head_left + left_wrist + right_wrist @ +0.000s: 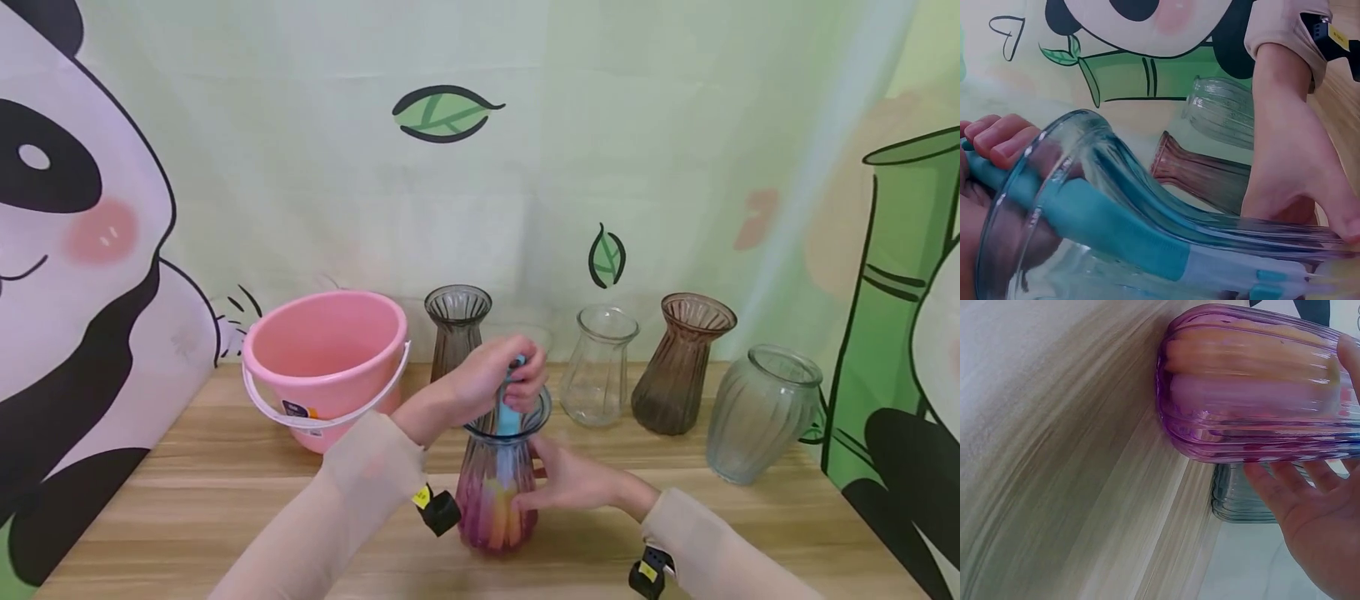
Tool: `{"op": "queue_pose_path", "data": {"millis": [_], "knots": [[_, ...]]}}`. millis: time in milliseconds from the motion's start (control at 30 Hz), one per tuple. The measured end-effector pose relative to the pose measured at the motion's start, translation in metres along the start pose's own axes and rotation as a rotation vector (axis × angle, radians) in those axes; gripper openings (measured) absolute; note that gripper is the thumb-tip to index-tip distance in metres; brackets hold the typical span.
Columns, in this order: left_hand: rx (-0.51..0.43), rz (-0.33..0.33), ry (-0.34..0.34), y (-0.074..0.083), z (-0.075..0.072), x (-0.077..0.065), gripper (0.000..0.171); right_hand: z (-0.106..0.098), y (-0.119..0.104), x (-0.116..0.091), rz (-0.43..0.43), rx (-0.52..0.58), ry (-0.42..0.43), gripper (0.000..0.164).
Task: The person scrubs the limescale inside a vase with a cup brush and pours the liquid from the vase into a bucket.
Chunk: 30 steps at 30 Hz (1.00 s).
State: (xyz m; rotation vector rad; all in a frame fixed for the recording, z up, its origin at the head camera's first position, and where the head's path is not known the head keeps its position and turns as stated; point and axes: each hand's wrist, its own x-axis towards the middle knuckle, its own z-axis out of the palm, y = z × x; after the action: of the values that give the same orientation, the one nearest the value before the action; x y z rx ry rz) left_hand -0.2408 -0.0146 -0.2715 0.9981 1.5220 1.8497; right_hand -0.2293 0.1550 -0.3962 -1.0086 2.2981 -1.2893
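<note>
A ribbed glass vase (480, 508), blue at the rim and purple at the base, stands near the table's front. Inside it is a bottle brush with a blue handle (509, 421) and a sponge head (1247, 359) in orange and pale strips, low in the vase. My left hand (491, 379) grips the handle from above at the mouth; in the left wrist view its fingers (1007, 134) curl round the handle's end. My right hand (577, 479) holds the vase's side, thumb in front and fingers behind, as the right wrist view partly shows.
A pink bucket (330, 387) with a white handle stands at the back left. Behind the vase are a grey vase (453, 346), a clear vase (596, 375), a brown vase (675, 379) and a pale green vase (761, 425). A printed cloth (480, 208) hangs behind the table.
</note>
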Motion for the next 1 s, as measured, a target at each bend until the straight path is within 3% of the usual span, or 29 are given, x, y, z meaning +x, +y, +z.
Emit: {"op": "queue_pose_path", "data": {"millis": [400,633,767,1000], "knots": [[-0.017,0.040,0.043,-0.001,-0.003,-0.002,0.034,-0.008,-0.001,0.000,0.011,0.039,-0.084,0.062],[-0.051,0.056,0.054,0.002,-0.004,-0.004,0.036,-0.010,0.001,0.002,0.034,0.086,-0.083,0.061],[-0.061,0.076,0.079,0.017,0.002,-0.004,0.036,-0.010,0.001,0.003,0.016,0.093,-0.071,0.062],[-0.037,0.148,0.087,0.064,0.009,-0.003,0.036,-0.008,-0.002,0.004,0.017,0.027,-0.050,0.064]]}}
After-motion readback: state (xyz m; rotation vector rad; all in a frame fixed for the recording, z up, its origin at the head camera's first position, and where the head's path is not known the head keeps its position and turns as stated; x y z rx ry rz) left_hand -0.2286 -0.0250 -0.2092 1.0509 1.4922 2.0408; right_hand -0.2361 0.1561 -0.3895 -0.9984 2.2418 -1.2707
